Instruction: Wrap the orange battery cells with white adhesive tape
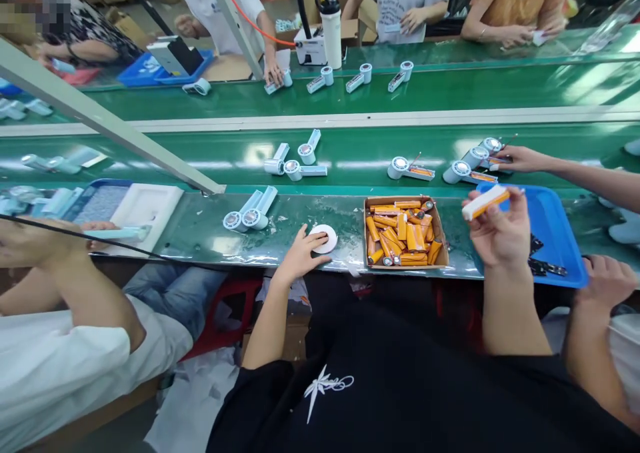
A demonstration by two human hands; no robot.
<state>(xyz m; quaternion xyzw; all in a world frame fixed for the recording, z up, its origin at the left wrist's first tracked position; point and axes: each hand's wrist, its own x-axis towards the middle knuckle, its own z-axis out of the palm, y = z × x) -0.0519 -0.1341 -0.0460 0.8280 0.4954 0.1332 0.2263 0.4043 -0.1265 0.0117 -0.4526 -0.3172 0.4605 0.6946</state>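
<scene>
My left hand point(301, 254) lies on the bench with its fingers apart, some of them resting on a white tape roll point(327, 239). My right hand point(501, 233) is raised above the bench, its fingers closed around an orange battery point(487, 204) that has a white strip along its upper face. Between my hands, a cardboard box point(367, 234) holds many orange batteries with thin wires. Just beyond my right hand is a blue tray point(555, 220) with small black parts point(547, 268) in it.
Two light-blue fan bodies point(253, 218) lie left of the roll. More fan bodies, some with batteries point(420, 172), lie on the green conveyor belt point(360, 150). A co-worker's hand point(525, 158) reaches in from the right. A slanted metal post point(125, 133) crosses the left side.
</scene>
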